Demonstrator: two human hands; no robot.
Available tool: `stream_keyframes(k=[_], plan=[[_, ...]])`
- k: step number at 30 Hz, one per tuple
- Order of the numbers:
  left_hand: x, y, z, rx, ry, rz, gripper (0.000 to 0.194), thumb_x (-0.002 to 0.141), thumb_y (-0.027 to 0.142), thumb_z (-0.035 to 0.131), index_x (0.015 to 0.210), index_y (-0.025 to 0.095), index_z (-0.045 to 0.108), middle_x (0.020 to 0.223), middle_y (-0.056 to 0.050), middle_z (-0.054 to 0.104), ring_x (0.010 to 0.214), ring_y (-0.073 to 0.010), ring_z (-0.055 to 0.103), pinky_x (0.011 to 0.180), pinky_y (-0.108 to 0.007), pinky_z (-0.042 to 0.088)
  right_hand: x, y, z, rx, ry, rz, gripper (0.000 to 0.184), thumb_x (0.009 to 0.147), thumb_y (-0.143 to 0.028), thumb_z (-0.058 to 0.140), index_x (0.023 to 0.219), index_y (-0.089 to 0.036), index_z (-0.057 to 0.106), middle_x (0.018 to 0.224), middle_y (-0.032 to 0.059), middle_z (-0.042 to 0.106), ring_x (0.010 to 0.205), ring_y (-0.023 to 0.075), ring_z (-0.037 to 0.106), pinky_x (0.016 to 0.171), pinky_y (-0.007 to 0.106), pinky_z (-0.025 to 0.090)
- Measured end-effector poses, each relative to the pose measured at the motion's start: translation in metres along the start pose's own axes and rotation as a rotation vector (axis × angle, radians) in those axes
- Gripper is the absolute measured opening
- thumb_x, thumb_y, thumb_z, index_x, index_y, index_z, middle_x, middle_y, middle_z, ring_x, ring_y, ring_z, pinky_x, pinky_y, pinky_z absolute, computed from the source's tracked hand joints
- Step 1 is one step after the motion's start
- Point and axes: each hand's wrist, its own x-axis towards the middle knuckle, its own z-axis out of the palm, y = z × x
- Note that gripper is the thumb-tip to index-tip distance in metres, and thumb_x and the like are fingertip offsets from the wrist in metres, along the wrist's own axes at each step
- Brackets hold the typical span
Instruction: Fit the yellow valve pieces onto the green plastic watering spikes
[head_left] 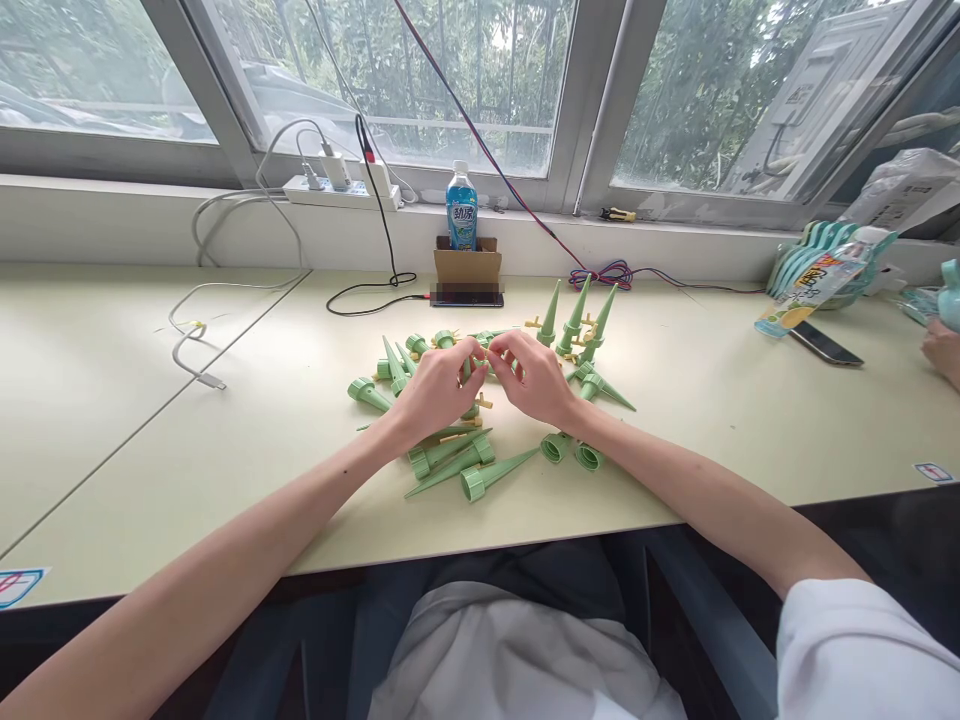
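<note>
My left hand [439, 380] and my right hand [534, 375] meet over the pile, the fingers of each pinched together. A bit of yellow shows between the fingertips; what it is, the fingers mostly hide. Around and under my hands lie several green plastic watering spikes [501, 473] with ribbed, cup-like ends, some with small yellow valves [485, 402]. To the right of my right hand, three green spikes [572, 318] stand upright with yellow valves at their sides. Two open green cups [589, 457] face me beside my right forearm.
Behind the pile, a phone [466, 298] leans on a cardboard box [466, 265], with a blue bottle [461, 208] behind. Cables [199, 325] and a power strip [341, 195] are at left. Another phone [825, 343], a drink bottle [806, 290] and another person's hand [942, 350] are at right.
</note>
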Motion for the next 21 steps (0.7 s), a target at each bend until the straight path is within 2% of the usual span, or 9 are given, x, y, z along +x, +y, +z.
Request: stream_keyframes(k=[21], plan=[[-0.0005,0.0009,0.0001,-0.008,-0.032,0.013,0.012,0.09,0.032,0.051,0.092,0.02,0.055,0.065,0.002,0.061,0.049,-0.0113,0.054,0.053,-0.024,0.043,-0.0003,0.0006,-0.0002,0.012,-0.031,0.005,0.01,0.098,-0.027,0.047,0.093,-0.02,0.053,0.087,0.004,0.061,0.07,0.0126,0.054,0.058,0.024,0.042]])
